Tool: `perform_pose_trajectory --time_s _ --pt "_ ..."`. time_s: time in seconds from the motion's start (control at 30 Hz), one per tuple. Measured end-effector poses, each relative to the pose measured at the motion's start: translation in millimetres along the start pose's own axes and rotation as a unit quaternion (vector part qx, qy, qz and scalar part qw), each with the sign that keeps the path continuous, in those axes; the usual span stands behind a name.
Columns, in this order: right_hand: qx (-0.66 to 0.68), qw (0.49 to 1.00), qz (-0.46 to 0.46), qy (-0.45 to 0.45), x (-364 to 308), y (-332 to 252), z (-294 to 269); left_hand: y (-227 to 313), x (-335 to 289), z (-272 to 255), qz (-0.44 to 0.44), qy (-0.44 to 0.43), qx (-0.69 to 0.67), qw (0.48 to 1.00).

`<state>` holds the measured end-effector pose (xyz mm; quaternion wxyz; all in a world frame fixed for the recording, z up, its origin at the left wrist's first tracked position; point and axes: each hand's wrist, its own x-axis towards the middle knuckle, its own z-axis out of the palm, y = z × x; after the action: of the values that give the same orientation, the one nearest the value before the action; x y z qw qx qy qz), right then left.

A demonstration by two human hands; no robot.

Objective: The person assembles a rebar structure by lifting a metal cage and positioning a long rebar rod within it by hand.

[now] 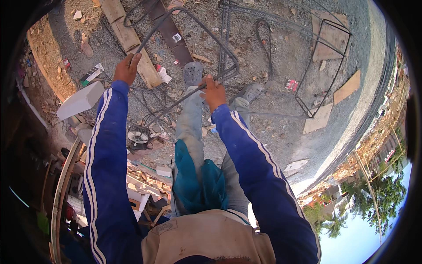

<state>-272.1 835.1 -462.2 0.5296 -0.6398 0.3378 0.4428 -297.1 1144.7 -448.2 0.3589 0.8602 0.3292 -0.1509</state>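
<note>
A dark steel rod [154,29], bent into a large loop with rounded corners, is held out in front of me. My left hand [126,69] closes round one side of the loop, fingers wrapped and knuckles up. Farther right and lower, my right hand [214,92] grips the rod near the loop's other end. From there a straight length of rod slants down to the left toward a tangle of thin bars [151,112] on the ground. The loop passes above my shoe [193,73].
Wooden planks [127,37] and a dark brown board [165,27] lie ahead on gravel. To the right stands a rectangular bar frame [323,66] with flat boards around it. A white block [81,100] sits at left, above a curved timber edge [61,193].
</note>
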Motion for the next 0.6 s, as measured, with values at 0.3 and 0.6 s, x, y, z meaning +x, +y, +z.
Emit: perform_pose_trajectory --time_s 0.3,0.6 --pt "0.072 0.994 0.085 -0.019 63 24 0 -9 32 27 -0.031 -0.057 0.051 0.997" --pt "0.021 0.998 0.053 0.002 62 12 5 -47 78 74 -0.072 -0.085 0.091 0.990"
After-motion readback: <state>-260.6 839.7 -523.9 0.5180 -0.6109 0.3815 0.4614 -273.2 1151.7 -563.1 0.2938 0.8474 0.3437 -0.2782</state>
